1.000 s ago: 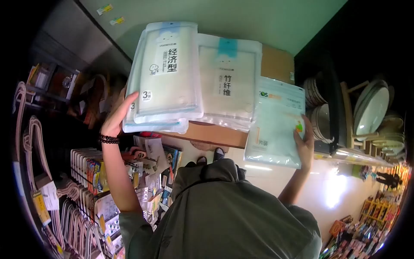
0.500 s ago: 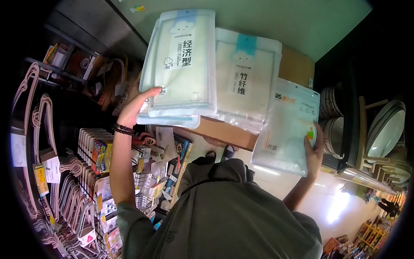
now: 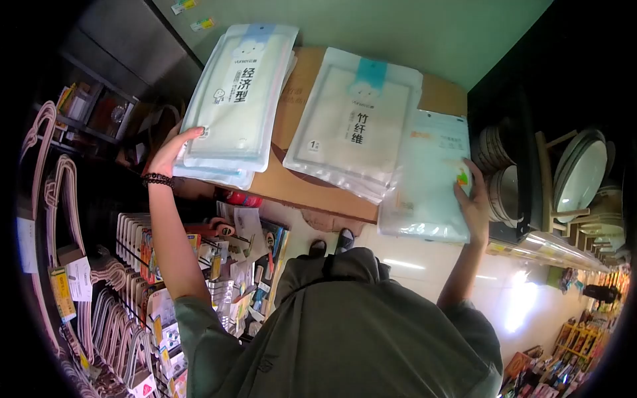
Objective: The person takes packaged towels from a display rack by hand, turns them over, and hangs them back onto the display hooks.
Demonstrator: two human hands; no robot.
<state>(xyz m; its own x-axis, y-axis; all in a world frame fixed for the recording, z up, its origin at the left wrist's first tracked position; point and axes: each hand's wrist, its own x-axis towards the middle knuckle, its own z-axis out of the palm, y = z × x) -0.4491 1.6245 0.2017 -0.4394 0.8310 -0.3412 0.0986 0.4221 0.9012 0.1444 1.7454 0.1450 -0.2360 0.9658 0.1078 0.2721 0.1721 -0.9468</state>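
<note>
- Economy-type packs (image 3: 232,106), at least two, stacked slightly askew, lay toward the left of a printed cardboard box (image 3: 275,176), faces up so that I could read the label.
- Around their lower left edge came the left hand (image 3: 171,151), thumb over the front and the other fingers hidden beneath; I judged it a grasp about the edge, probably to hold the loose, slippery sleeves together.
- Bamboo-fibre packs (image 3: 352,126) rested in the middle, touched by neither hand, tilted a little, with a strip of bare cardboard between them and the economy-type stack. Several layered edges showed at the bottom, so I counted more than one.
- Beside them, at the right, lay a pale turquoise pack (image 3: 424,179), its left side meeting the bamboo-fibre ones; I couldn't tell which overlapped which.
- Along its outer edge was the right hand (image 3: 471,202), thumb and fingertips against the front near a small coloured print. It seemed placed there to steady the free side, but from my end I couldn't tell how firmly it closed.
- Beyond the box rose a green panel (image 3: 371,26).
- Farther right, plates (image 3: 580,172) stood on edge in a wooden rack, probably to display their faces, near stacked bowls (image 3: 494,146).
- Far left, hangers (image 3: 60,199) hung in rows.
</note>
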